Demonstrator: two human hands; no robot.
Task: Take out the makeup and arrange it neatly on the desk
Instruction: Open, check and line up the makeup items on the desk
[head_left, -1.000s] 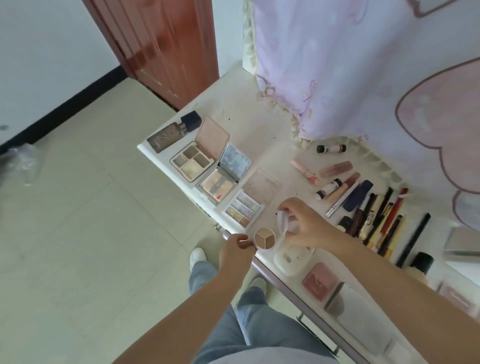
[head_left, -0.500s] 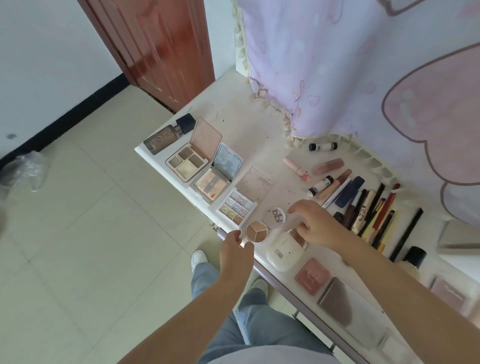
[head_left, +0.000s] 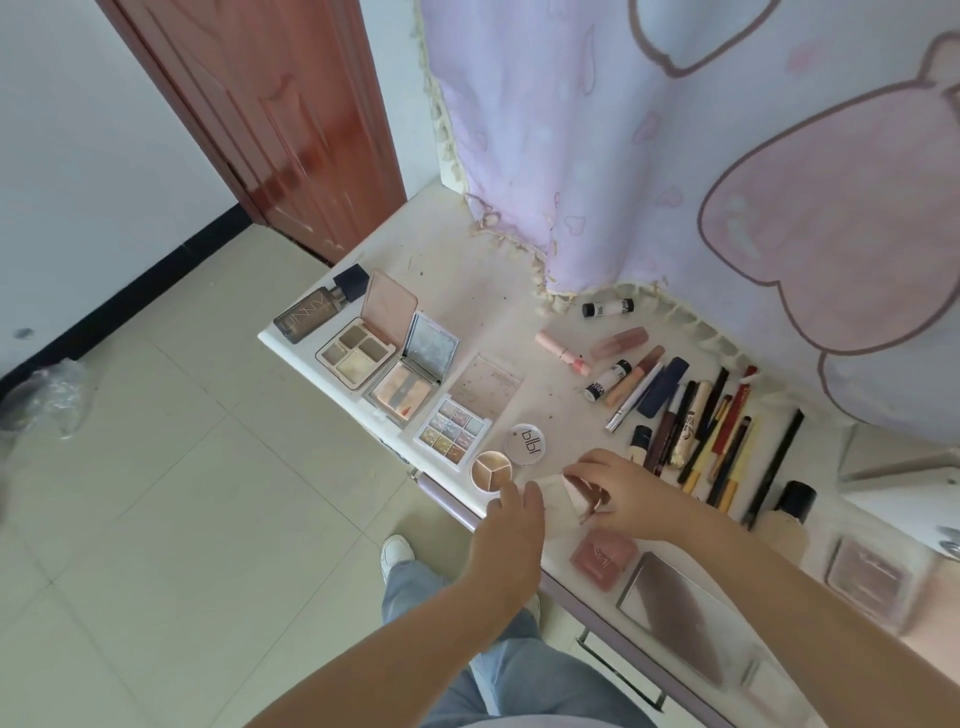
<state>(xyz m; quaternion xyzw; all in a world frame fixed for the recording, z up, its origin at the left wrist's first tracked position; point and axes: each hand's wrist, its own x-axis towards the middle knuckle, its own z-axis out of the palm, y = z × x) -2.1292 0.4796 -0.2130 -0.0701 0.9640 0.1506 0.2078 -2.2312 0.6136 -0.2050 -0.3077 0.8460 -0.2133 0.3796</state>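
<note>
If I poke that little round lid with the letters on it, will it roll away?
Probably not. The round lid lies flat on the white desk, so a poke would likely slide it, not roll it. It looks thin and plastic, so probably light. It might bump the round three-colour pot beside it.

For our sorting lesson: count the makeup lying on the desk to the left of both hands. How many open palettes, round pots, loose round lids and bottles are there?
Open palettes: 3 (four-pan palette, mirrored palette, nine-pan palette)
Round pot: 1
Round lid: 1
Bottle: 1
Total: 6
</note>
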